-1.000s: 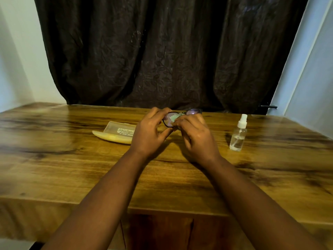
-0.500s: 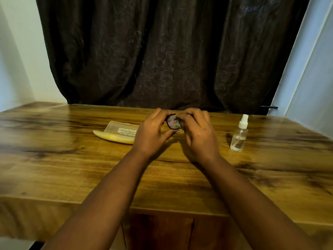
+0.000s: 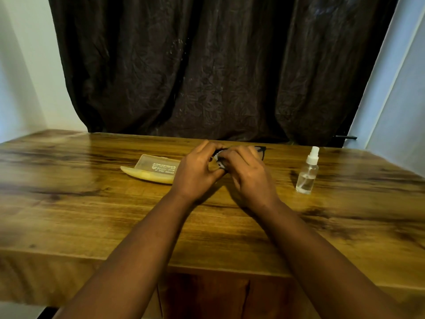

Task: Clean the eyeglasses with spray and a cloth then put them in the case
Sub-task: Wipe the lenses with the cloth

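Both hands meet above a wooden counter [image 3: 92,217] as a person wipes a pair of dark-framed eyeglasses [image 3: 261,150]. The left hand [image 3: 197,171] has its grip pinched closed on one side of the frame; the right hand [image 3: 249,174] has its grip closed on a small pale cloth [image 3: 219,158], pressed against a lens. Much of the glasses is hidden behind the fingers, with only the right end of the frame showing past the knuckles. Pressing too hard could likely bend the frame or pop a lens; a loosened pinch could drop them onto the wood. The open case [image 3: 151,170] lies just left of the hands, the spray bottle [image 3: 307,174] stands upright to the right.
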